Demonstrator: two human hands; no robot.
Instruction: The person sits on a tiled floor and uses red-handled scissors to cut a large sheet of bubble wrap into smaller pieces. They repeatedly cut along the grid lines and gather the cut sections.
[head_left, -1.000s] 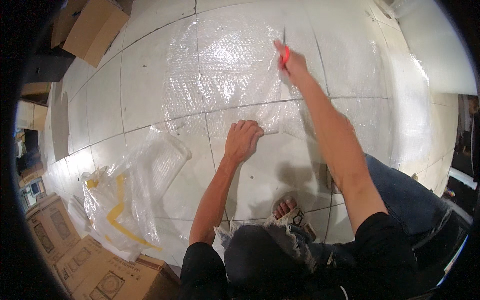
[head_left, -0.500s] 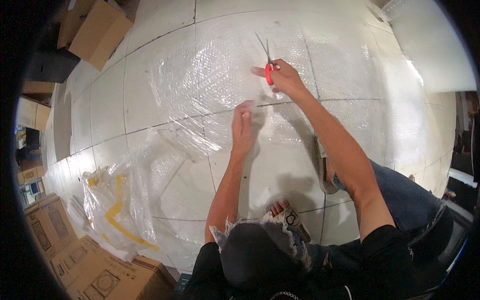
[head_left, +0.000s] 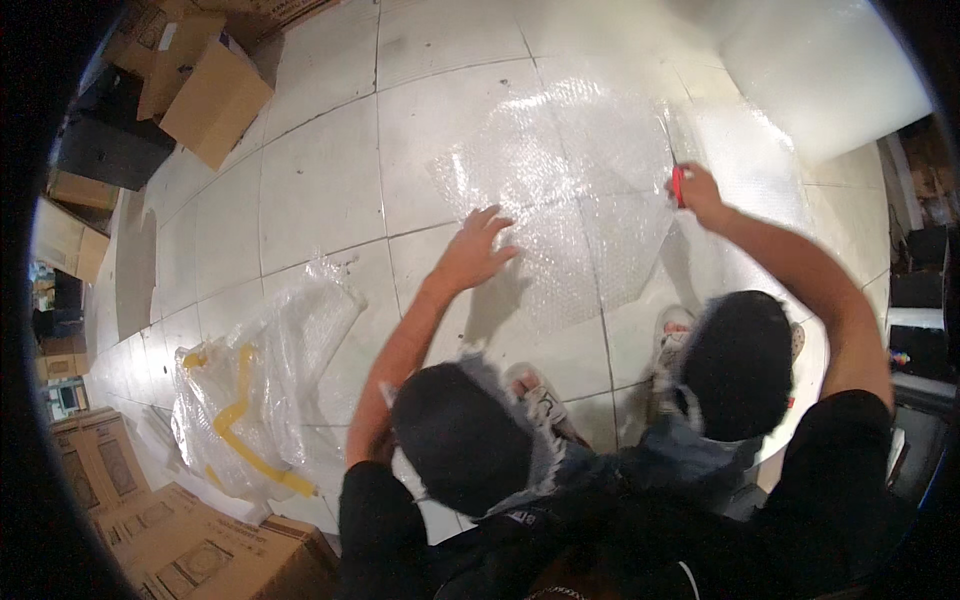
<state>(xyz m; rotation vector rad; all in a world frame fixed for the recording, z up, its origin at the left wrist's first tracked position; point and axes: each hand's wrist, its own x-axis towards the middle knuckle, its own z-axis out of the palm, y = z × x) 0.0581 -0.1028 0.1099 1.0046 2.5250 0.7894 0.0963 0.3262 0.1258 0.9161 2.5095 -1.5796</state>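
A sheet of clear bubble wrap (head_left: 570, 210) lies spread over the tiled floor in front of me. My right hand (head_left: 705, 195) is closed around a pair of scissors (head_left: 679, 188) with red handles. Their thin blades point away from me at the sheet's right part; whether they are parted is too small to tell. At the sheet's left edge is my left hand (head_left: 474, 252), fingers spread and holding nothing. Whether its fingertips touch the film, I cannot tell.
A large roll of wrap (head_left: 825, 75) stands at the far right. Crumpled plastic with yellow tape (head_left: 235, 415) lies at the left. Printed cartons (head_left: 200, 545) fill the near left, and an open cardboard box (head_left: 215, 105) sits by a black box (head_left: 112, 140) at the far left.
My right hand has carried the scissors to the right, toward the roll. The left hand has spread its fingers. The bubble wrap now sits farther right in view, and both my knees show.
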